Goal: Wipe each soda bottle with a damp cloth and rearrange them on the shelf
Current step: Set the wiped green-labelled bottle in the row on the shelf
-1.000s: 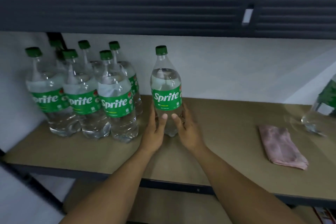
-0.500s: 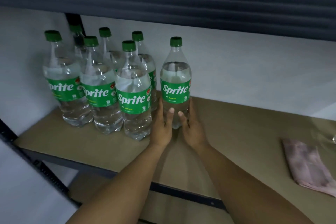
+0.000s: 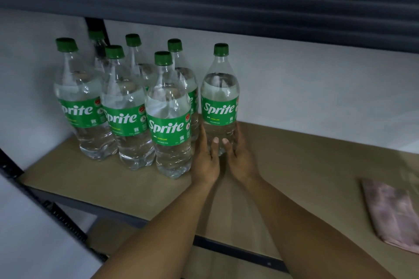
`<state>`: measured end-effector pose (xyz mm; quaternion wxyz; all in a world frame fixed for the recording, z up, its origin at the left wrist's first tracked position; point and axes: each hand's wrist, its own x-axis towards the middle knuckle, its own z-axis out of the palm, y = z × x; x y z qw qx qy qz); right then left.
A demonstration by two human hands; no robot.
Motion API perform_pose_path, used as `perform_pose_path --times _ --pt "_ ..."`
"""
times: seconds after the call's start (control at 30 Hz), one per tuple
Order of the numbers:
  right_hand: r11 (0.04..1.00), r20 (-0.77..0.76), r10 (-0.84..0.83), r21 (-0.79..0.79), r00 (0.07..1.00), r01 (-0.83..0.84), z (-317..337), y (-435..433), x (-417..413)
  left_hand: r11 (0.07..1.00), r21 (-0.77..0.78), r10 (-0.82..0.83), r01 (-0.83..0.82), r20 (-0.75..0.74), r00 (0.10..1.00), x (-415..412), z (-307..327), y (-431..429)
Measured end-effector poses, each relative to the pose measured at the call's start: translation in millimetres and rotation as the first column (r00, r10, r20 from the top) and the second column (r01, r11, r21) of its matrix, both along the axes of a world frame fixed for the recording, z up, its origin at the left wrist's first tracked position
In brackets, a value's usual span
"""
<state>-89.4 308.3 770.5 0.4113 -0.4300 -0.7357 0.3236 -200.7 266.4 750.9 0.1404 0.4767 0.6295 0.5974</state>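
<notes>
The left hand (image 3: 205, 161) and the right hand (image 3: 240, 158) wrap their fingers around the base of one soda bottle (image 3: 220, 97), which stands upright just beside six grouped bottles (image 3: 169, 108) at the left end of the shelf (image 3: 306, 165), while the cloth (image 3: 394, 213) lies apart near the right edge, so this placing seems nearly done.

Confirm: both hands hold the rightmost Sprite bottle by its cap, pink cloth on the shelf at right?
Not the cap. Head view: left hand and right hand hold the rightmost Sprite bottle low on its body, below the label. The rest is right.
</notes>
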Motion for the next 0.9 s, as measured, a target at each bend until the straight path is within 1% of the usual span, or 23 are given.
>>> perform_pose_path --times 0.1,0.23,0.33,0.5,0.57,0.7,0.77,0.83,0.9 --pt "1.000 -0.003 0.025 -0.019 1.000 -0.025 -1.8 5.8 -2.7 1.000 -0.011 0.014 -0.014 -0.007 1.000 -0.1 0.3 2.1" --pt "0.995 0.028 0.043 -0.086 0.999 -0.040 -0.3 8.2 -3.8 0.999 -0.040 0.034 -0.034 0.002 0.999 -0.3 -1.1 4.9" --pt "0.995 0.046 0.048 -0.094 0.998 -0.044 1.0 10.8 -3.3 0.997 -0.070 0.046 -0.044 0.017 0.999 0.2 -1.2 8.1" --pt "0.994 0.073 0.046 -0.098 0.996 -0.038 4.0 11.8 -3.6 0.993 -0.100 0.069 -0.069 -0.007 0.998 -0.2 -0.6 9.9" --pt "0.992 0.090 0.052 -0.123 0.995 -0.041 5.3 11.6 -3.4 0.990 -0.116 0.075 -0.075 -0.006 0.997 -0.5 -1.4 9.4" --pt "0.983 0.108 0.056 -0.178 0.993 -0.036 9.6 10.3 -1.7 0.988 -0.146 0.043 -0.047 -0.033 0.999 -0.9 1.6 7.1" --pt "0.979 0.114 0.053 -0.204 0.992 -0.029 9.1 7.0 1.4 0.982 -0.189 0.010 -0.018 -0.041 0.999 0.7 4.4 1.3" --pt "0.976 0.110 0.030 -0.216 0.993 -0.006 7.2 3.2 5.2 0.976 -0.219 -0.005 -0.006 -0.051 0.999 0.0 3.4 -3.5" --pt "0.979 0.080 -0.006 -0.204 0.997 0.022 7.2 -1.1 11.2 0.979 -0.203 -0.007 -0.006 -0.059 0.998 2.9 3.7 -9.8"
